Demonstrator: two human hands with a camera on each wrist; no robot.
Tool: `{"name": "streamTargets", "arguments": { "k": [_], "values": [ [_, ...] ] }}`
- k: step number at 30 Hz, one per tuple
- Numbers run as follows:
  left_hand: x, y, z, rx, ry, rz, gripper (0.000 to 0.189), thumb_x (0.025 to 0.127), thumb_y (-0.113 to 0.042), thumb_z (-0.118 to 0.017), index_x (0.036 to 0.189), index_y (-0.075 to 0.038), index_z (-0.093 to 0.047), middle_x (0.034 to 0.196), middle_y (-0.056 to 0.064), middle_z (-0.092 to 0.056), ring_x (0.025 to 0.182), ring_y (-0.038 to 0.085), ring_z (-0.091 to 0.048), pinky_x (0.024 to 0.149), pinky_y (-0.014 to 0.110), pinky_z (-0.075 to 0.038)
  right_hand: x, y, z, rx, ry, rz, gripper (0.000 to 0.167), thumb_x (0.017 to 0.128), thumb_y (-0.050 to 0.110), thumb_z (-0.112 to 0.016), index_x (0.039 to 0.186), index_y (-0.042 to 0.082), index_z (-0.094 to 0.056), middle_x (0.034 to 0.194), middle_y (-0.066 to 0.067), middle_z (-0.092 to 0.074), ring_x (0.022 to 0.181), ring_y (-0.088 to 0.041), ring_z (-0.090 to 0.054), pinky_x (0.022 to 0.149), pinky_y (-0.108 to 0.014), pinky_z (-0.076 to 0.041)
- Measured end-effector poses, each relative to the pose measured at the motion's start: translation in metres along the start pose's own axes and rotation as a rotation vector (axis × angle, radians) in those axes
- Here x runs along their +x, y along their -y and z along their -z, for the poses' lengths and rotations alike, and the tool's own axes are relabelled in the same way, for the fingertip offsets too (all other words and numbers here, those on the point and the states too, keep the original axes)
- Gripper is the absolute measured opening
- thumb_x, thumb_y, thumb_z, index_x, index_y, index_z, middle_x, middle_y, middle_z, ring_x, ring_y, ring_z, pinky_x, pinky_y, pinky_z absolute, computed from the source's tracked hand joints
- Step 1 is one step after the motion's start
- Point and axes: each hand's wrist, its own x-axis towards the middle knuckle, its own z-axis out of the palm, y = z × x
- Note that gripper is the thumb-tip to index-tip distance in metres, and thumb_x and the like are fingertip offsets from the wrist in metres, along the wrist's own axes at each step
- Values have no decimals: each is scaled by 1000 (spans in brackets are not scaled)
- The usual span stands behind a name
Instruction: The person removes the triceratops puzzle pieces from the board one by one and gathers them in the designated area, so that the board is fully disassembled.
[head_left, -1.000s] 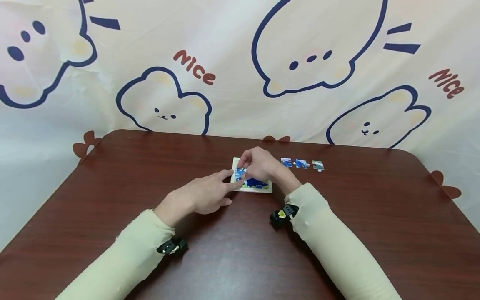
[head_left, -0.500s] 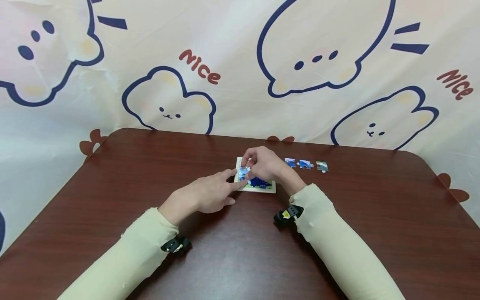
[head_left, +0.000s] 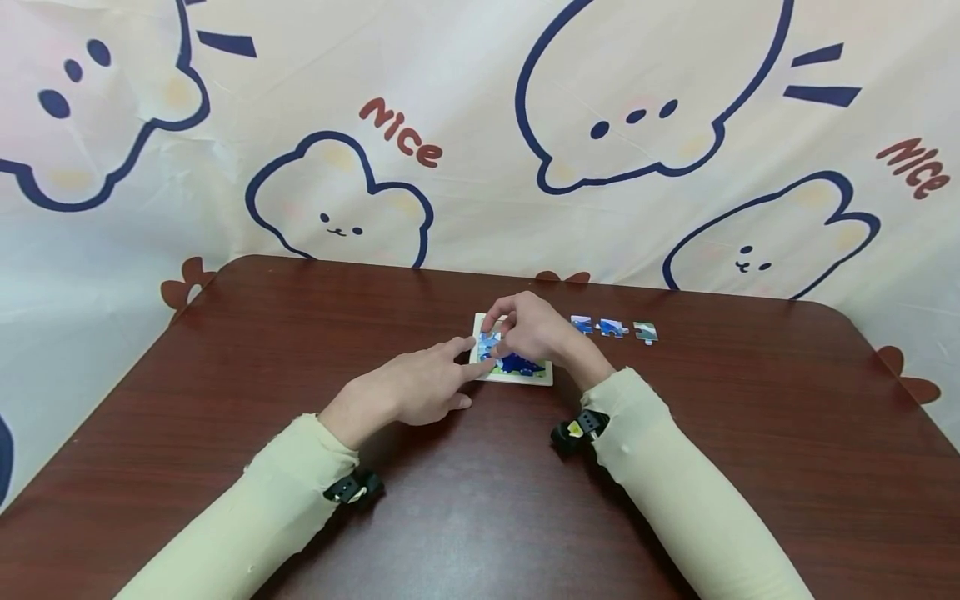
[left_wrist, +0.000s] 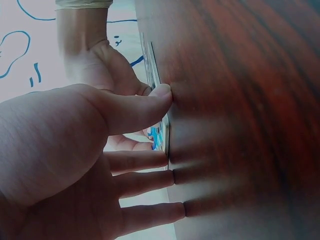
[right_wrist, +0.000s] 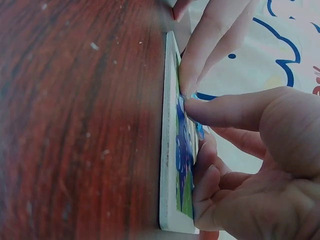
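A small jigsaw puzzle in a pale frame [head_left: 546, 382] lies on the table, with blue, dark blue and green parts of its picture showing. My left hand [head_left: 412, 387] reaches in from the left with fingers extended. Its thumb and index finger touch the frame's left side, and in the left wrist view other fingertips [left_wrist: 180, 210] rest on the tabletop. Above the puzzle's upper left part, my right hand [head_left: 528, 329] pinches a blue puzzle piece [right_wrist: 200, 131] between thumb and fingers. That piece sits at the puzzle's surface, mostly covered by the fingers.
Right of the frame, three loose puzzle pieces lie in a row: a blue and lilac one [head_left: 581, 324], a blue one [head_left: 611, 327] and a green and white one [head_left: 645, 332]. Behind the brown table [head_left: 750, 467] hangs a printed cloth [head_left: 480, 225].
The head view has shifted slightly, so everything sits a little farther right in it. Both hands keep nearly the same place on the puzzle.
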Motion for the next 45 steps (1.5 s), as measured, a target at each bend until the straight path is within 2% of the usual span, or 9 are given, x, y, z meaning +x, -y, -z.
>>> {"name": "streamTargets", "arguments": {
  "k": [7, 16, 22, 32, 41, 45],
  "values": [
    [0, 0, 0, 2, 1, -3, 60, 108, -30, -63, 165, -27, -42, 175, 20, -27, 156, 39, -42, 117, 55, -49, 0, -1, 1, 1, 15, -4, 23, 90, 7, -82, 111, 17, -78, 104, -10, -65, 102, -27, -58, 86, -38, -50],
    [-1, 0, 1, 3, 8, -1, 61, 108, -30, -63, 165, -27, -41, 175, 20, -26, 156, 40, -41, 118, 56, -48, 1, -4, 3, 26, 45, 6, 25, 90, 7, -81, 114, 14, -78, 93, -8, -62, 95, -26, -59, 83, -36, -49],
    [0, 0, 2, -8, 10, 1, 62, 108, -30, -63, 166, -29, -39, 175, 20, -25, 157, 40, -40, 118, 57, -47, 1, -5, 4, 23, 57, 4, 25, 91, 9, -80, 116, 13, -77, 106, -10, -69, 103, -27, -60, 87, -37, -53],
    [0, -1, 2, -9, 15, 3, 62, 108, -30, -63, 166, -29, -39, 176, 20, -25, 157, 40, -39, 118, 57, -47, 0, -7, 5, -2, 44, -17, 25, 91, 14, -81, 116, 17, -79, 122, -11, -71, 115, -31, -61, 106, -51, -53],
    [1, 0, 2, -1, 14, 2, 62, 109, -31, -62, 166, -27, -38, 175, 20, -25, 158, 40, -38, 119, 55, -47, -2, -9, 8, -75, 35, 69, 24, 95, 17, -78, 118, 16, -80, 115, -7, -74, 105, -26, -62, 96, -43, -56],
    [2, 0, 1, -5, 17, 8, 62, 108, -31, -62, 166, -27, -39, 175, 20, -25, 158, 39, -38, 119, 55, -47, -4, -10, 9, -93, 46, 83, 25, 96, 18, -78, 121, 16, -80, 116, -7, -75, 105, -25, -63, 98, -42, -57]
  ]
}}
